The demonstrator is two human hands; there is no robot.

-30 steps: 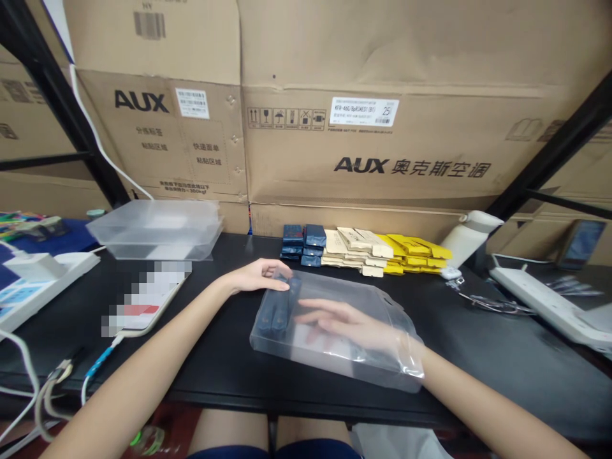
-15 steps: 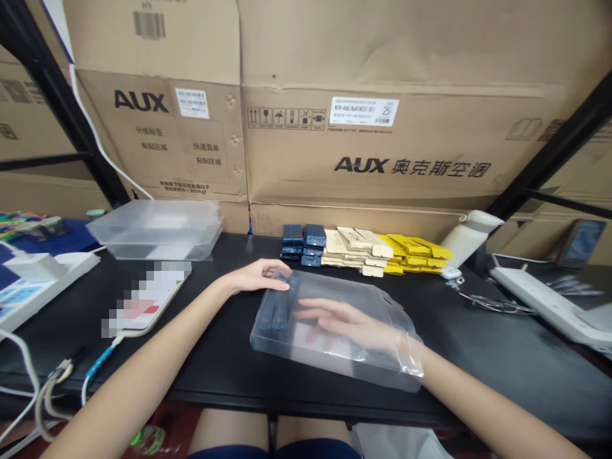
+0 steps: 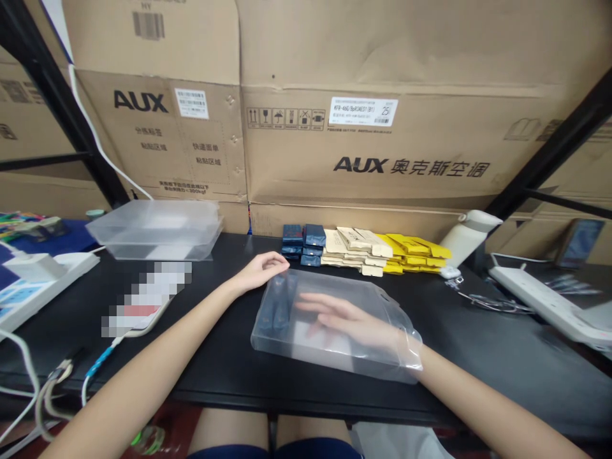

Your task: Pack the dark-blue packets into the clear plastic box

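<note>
On the black desk lies a clear plastic box (image 3: 344, 364), its open end toward the right. Two dark blue packets (image 3: 283, 303) lie side by side inside at its left end. My right hand (image 3: 342, 319) reaches in through the open end. Its fingers stretch leftward, apart, and hold nothing; the tips are near the blue packets. At the back left corner of the box is my left hand (image 3: 261, 271), fingers bent together with the thumb against that corner. The fingers' far side is hidden. A pale flat patch shows through the plastic beneath my right hand.
Behind the box stand stacks of dark blue packets (image 3: 313, 237), cream packets (image 3: 356, 248) and yellow packets (image 3: 415, 248). A white bottle (image 3: 471, 236) leans at the right. Clear trays (image 3: 155, 229), a charging phone (image 3: 148, 303) and power strips (image 3: 545, 299) lie around. Cardboard (image 3: 406, 153) walls the back.
My left hand has drawn back slightly up and left, its thumb moving from the box top to its corner. My right hand has shifted slightly upward inside the box.
</note>
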